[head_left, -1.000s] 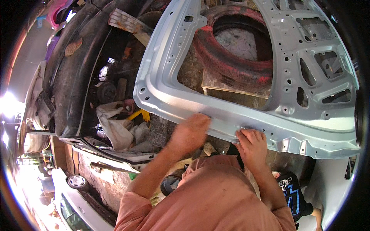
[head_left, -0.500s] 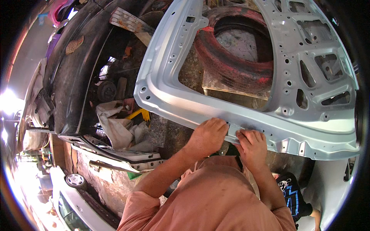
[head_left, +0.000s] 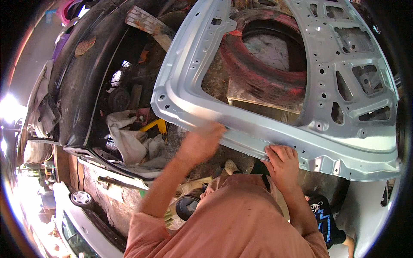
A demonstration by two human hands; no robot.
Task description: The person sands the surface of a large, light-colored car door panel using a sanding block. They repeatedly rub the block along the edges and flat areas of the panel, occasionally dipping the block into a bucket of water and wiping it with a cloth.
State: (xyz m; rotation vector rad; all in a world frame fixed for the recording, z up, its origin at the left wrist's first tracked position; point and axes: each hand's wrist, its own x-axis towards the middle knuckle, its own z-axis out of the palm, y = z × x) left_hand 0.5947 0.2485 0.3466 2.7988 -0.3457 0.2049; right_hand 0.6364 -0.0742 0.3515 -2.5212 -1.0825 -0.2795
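Note:
A silver-grey car door shell [head_left: 266, 116], full of openings and bolt holes, lies across the view above a red-streaked tyre [head_left: 241, 60], which sits on a pale board. My left hand [head_left: 202, 142] is at the shell's near flange, left of middle; it is motion-blurred, and whatever it holds, if anything, cannot be made out. My right hand [head_left: 282, 161] grips the same flange farther right, its fingers curled over the edge.
Dark car body panels [head_left: 81, 86] fill the left, with crumpled pale cloth [head_left: 129, 137] and a yellow bracket [head_left: 157, 124]. A white car [head_left: 81, 228] is lower left. Another person in a black printed shirt [head_left: 327, 223] is at lower right, beside a pale panel [head_left: 365, 206].
My left hand moved right along the flange toward my right hand, then back left to where it blurs now. My right hand stays in nearly the same place on the edge.

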